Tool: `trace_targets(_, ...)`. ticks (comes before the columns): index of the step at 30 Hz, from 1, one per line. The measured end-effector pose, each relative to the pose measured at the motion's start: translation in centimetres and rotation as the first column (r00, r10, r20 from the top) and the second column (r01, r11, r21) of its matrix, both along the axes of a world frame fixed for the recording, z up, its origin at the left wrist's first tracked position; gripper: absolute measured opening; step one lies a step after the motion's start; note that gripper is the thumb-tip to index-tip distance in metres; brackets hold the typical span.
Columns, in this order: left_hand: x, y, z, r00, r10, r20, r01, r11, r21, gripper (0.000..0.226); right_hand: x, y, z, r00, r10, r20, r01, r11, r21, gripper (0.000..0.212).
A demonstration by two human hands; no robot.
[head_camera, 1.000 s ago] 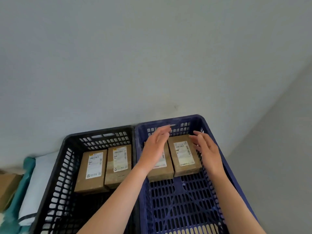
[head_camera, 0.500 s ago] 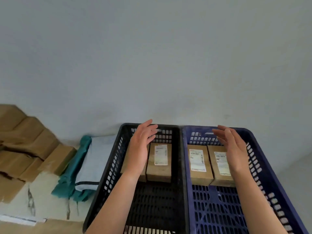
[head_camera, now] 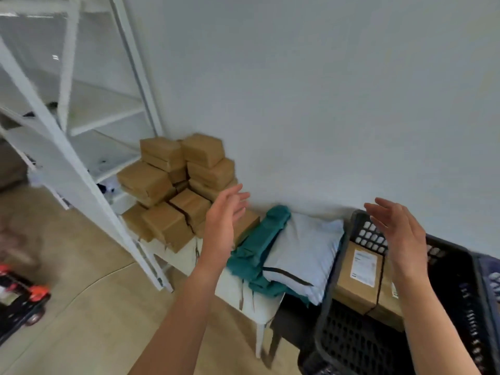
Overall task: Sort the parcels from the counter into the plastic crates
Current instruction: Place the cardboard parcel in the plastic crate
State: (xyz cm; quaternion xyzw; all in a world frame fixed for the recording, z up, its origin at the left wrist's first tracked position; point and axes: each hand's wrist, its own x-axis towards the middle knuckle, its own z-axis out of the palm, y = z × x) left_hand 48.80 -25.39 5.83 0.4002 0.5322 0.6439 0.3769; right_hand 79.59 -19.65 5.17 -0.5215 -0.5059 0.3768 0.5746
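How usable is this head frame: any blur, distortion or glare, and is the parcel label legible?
Head view: motion blur smears the white rack, left hand and right hand; the label on the parcel in the black crate shows but cannot be read; wide-angle lens slants the rack's uprights; lighting soft, even, no glare.

The single head-worn wide-angle camera looks forward and down toward the wall, with the left hand [head_camera: 221, 223] and right hand [head_camera: 400, 234] close at lower centre, the parcel stack [head_camera: 173, 185] farther left, and the black crate [head_camera: 365, 235] near the right edge.
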Motion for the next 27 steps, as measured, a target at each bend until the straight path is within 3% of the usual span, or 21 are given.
trace_targets(8, -14.4, -4.9, 2.0, 0.979, 0.202, -0.012, -0.202, 0.979, 0.002, 0.031, -18.4, 0.6, 2.2, 0.967, 0.255, -0.024, -0.254, 0.967, 0.027, 0.031)
trace_targets(15, -22.7, -6.2, 1.3, 0.935, 0.352, -0.030, -0.352, 0.936, -0.011, 0.032, -29.6, 3.0, 2.0, 0.904, 0.427, -0.008, -0.427, 0.904, 0.027, 0.031)
trace_targets(27, -35.6, 4.3, -1.6, 0.897, 0.426, -0.121, -0.441, 0.880, -0.175, 0.029, -45.8, 14.9, -3.3, 0.865, 0.501, -0.040, -0.502, 0.858, -0.107, 0.029)
